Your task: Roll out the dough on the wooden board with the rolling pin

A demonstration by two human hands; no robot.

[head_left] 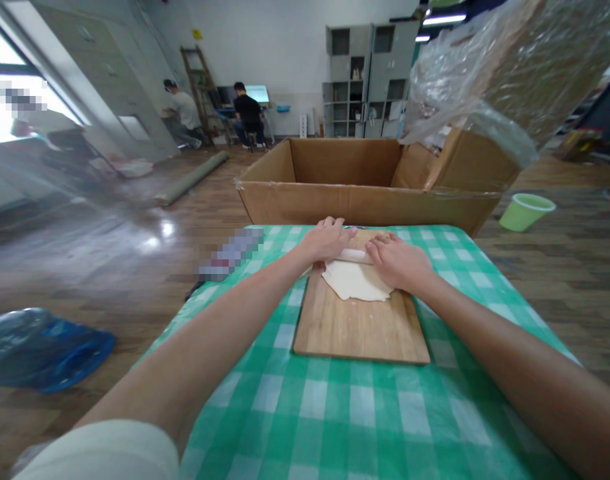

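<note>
A pale rolling pin (pixel 355 256) lies across a thin, uneven sheet of dough (pixel 357 283). The dough rests on the far half of a wooden cutting board (pixel 362 337). At the pin's left end is my left hand (pixel 329 240), gripping it with the fingers bent over the top. My right hand (pixel 399 261) holds the other end, its fingers curled over the pin and its side close to the dough's right edge. Both palms hide the ends of the pin.
Under the board is a table with a green-and-white checked cloth (pixel 305 413). A large cardboard box (pixel 355 203) stands beyond its far edge. On the floor are a green bucket (pixel 527 212), blue plastic (pixel 45 350) and a long roll (pixel 192 178). Several people are in the background.
</note>
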